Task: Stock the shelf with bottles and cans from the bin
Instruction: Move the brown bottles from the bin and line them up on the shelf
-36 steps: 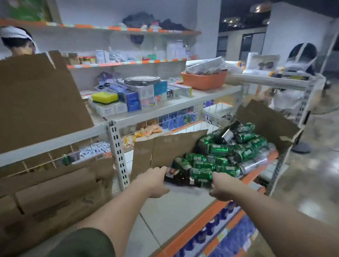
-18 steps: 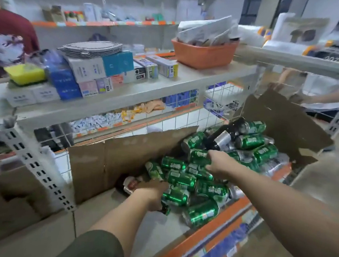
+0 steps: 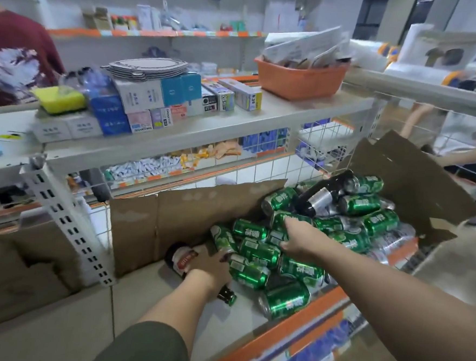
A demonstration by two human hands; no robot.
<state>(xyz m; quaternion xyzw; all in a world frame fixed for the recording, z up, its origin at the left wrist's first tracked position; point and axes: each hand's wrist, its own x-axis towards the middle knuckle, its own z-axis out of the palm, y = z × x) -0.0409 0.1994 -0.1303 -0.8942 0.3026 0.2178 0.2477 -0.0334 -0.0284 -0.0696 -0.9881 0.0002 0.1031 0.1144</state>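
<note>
An opened cardboard box [image 3: 200, 217] lies on the middle shelf [image 3: 137, 308], with green cans [image 3: 287, 299] spilling out of it in a pile. My left hand [image 3: 210, 271] grips a dark bottle with a red label [image 3: 182, 259] that lies on the shelf at the box's front left. My right hand [image 3: 300, 237] reaches into the pile, its fingers curled over a green can [image 3: 276, 235]. A second dark bottle with a silver label [image 3: 320, 198] lies on top at the back. Clear plastic bottles [image 3: 396, 239] show at the right side.
The upper shelf carries small boxes [image 3: 141, 97], a yellow sponge [image 3: 59, 101] and an orange basket [image 3: 300, 80]. A white slotted upright [image 3: 67, 222] stands left of the box, brown cardboard [image 3: 13, 271] beyond it. People stand at far left [image 3: 12, 51] and behind the right mesh.
My view has come closer. Cans have rolled out onto the shelf. My left hand left the box's edge and took the dark bottle; my right hand reached into the can pile.
</note>
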